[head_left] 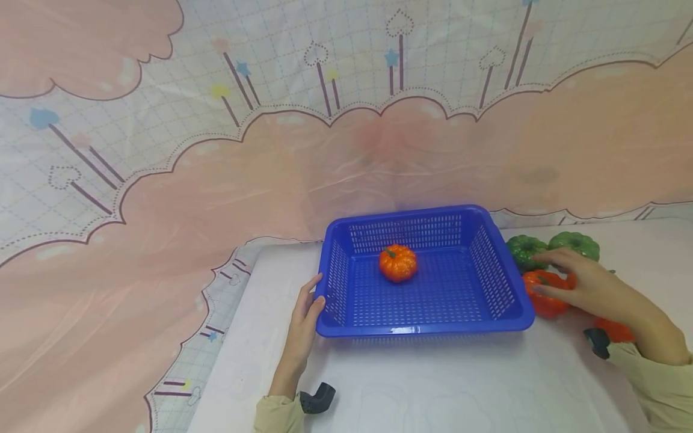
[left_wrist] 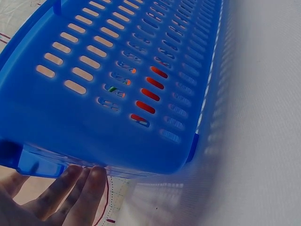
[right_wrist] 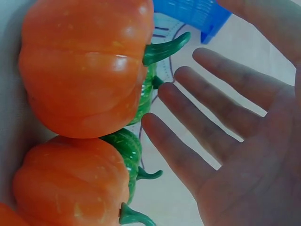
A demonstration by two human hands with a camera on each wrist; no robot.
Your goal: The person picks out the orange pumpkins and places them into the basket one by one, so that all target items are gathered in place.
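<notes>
Left hand (head_left: 303,328) grips blue basket (head_left: 460,326); right hand (head_left: 595,285), fingers spread, at orange pumpkin (head_left: 548,307).
That hand partly hides it; the wrist (head_left: 657,337) partly hides another pumpkin (head_left: 614,329).

Head looks forward and down, taking in the whole basket (head_left: 411,329) | left wrist up close at its side, tipped sideways | right wrist close on the pumpkins (right_wrist: 84,70) | basket in all three!
</notes>
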